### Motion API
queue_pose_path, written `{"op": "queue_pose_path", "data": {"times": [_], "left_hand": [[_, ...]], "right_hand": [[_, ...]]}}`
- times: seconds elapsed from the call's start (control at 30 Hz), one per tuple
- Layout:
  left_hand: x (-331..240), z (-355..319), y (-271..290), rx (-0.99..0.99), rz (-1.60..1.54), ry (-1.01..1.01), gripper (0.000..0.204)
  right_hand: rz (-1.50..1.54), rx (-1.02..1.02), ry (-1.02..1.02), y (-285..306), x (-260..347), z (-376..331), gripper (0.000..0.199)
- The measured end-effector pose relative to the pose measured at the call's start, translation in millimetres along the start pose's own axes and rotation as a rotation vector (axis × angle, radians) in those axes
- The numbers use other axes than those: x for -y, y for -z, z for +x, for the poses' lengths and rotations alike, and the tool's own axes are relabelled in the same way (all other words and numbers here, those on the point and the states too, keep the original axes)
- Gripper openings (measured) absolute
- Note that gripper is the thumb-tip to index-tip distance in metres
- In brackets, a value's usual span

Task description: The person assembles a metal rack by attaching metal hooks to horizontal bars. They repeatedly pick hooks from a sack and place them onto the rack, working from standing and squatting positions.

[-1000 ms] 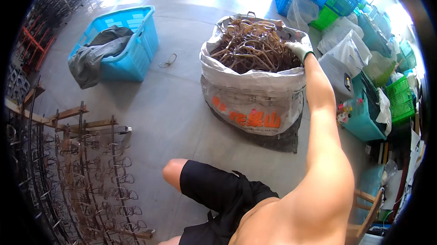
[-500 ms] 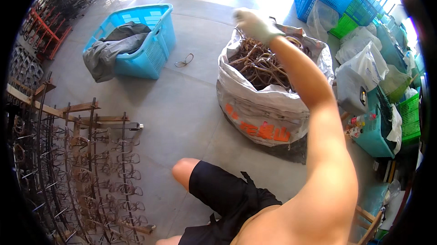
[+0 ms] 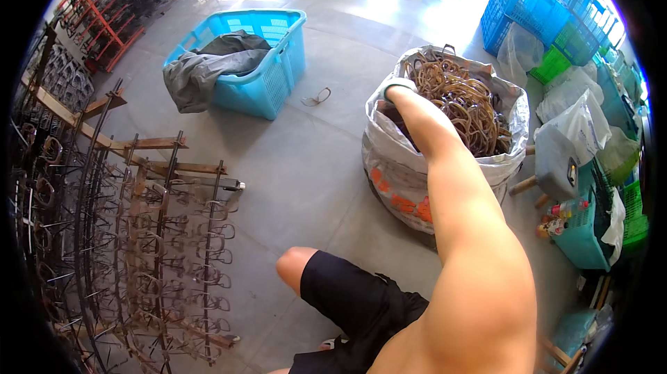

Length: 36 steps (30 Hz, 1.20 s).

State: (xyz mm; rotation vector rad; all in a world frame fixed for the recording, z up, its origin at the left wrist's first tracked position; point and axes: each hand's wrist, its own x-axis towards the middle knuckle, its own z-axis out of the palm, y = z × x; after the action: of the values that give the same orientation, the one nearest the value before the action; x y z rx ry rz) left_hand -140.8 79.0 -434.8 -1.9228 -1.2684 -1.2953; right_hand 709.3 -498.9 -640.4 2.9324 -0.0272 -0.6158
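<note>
My right arm reaches forward to a large white woven sack (image 3: pixel 399 141) on the floor. My right hand (image 3: pixel 397 87), in a pale glove, is at the sack's left rim, against the brown heap inside. Its fingers are hidden, so whether they grip the rim cannot be made out. The sack is filled with a tangled heap of glossy brown looped pieces (image 3: pixel 462 96), which look like spectacle frames. The heap rises above the rim at the back. My left hand is out of view.
A light blue plastic basket (image 3: pixel 281 71) with grey cloth (image 3: pixel 201 78) over its side stands at the left. One loose looped piece (image 3: pixel 317 97) lies beside it. Wooden racks (image 3: pixel 149 143) hung with looped frames fill the left. Blue crates (image 3: pixel 528 2), bags and a grey stool (image 3: pixel 556 158) line the right.
My right hand has come down from above the heap to the sack's left rim. The heap now bulges higher toward the back right. The whole view has shifted, moving things rightward in it.
</note>
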Motion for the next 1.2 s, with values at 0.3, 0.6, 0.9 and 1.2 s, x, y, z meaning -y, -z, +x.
{"op": "queue_pose_path", "data": {"times": [0.3,0.6,0.9,1.2], "left_hand": [[-76,-6,1,0.040,0.007,-0.083,0.042],[-123,-9,-5,-0.059,-0.094,-0.045,0.043],[-102,-13,25,0.025,0.212,0.229,0.056],[-86,-26,9,-0.038,0.066,0.056,0.038]], "right_hand": [[0.211,-0.901,0.437,-15,-69,-82,0.018],[-0.357,-0.677,0.527,-95,-66,-37,0.021],[0.071,-0.429,0.149,-20,-122,-172,0.066],[0.438,-0.536,0.579,49,16,-254,0.035]]}}
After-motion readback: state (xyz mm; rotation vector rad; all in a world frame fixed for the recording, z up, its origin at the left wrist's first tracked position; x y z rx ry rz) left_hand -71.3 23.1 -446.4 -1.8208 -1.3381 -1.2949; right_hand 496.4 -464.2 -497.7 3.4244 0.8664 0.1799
